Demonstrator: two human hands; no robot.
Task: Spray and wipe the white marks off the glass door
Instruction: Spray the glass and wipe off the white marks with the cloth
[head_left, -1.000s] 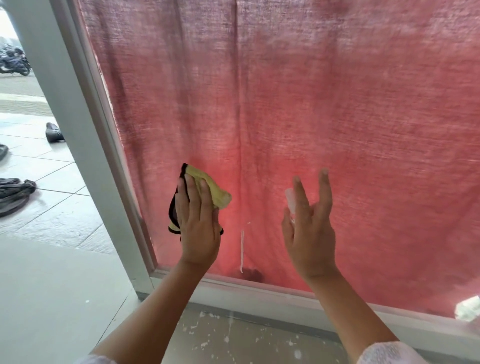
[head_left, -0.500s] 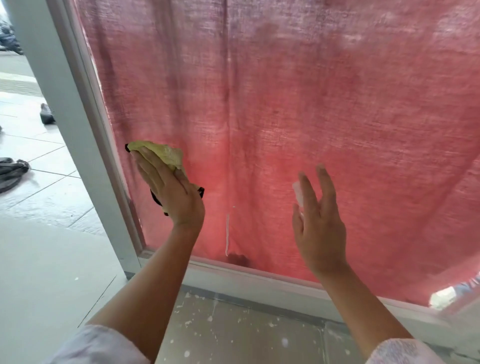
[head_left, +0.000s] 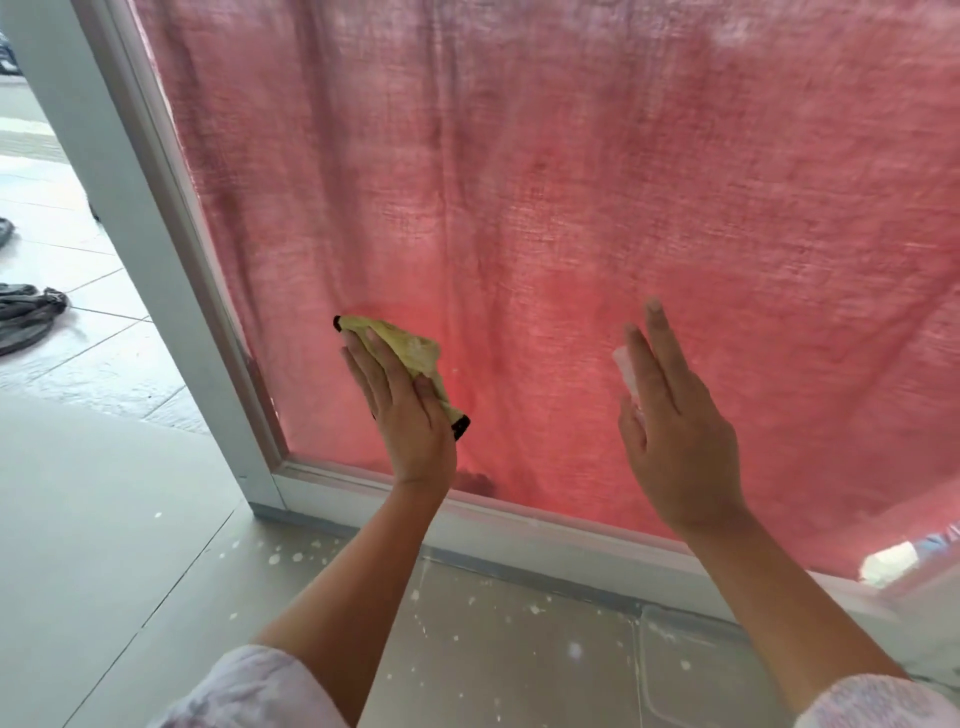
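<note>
The glass door (head_left: 571, 208) has a red curtain hanging behind it. My left hand (head_left: 410, 415) presses a yellow cloth with a black edge (head_left: 410, 345) flat on the lower part of the glass, near the left frame. My right hand (head_left: 680, 441) is raised close to the glass further right, fingers stretched out. It holds a small pale spray bottle (head_left: 626, 369) against the palm, mostly hidden. A tiny white speck (head_left: 454, 371) shows just right of the cloth. A dark blotch (head_left: 475, 483) sits at the bottom of the pane.
The white door frame (head_left: 171, 260) slants along the left and its bottom rail (head_left: 519, 530) runs below my hands. The grey floor (head_left: 467, 623) is dotted with white splatters. Dark footwear (head_left: 26, 317) lies outside on the tiles. Daylight shows under the curtain's corner (head_left: 893, 556).
My left hand swept the cloth up-left toward the frame, then back down and right. The vertical white streak seen earlier no longer shows. My right hand has hardly moved.
</note>
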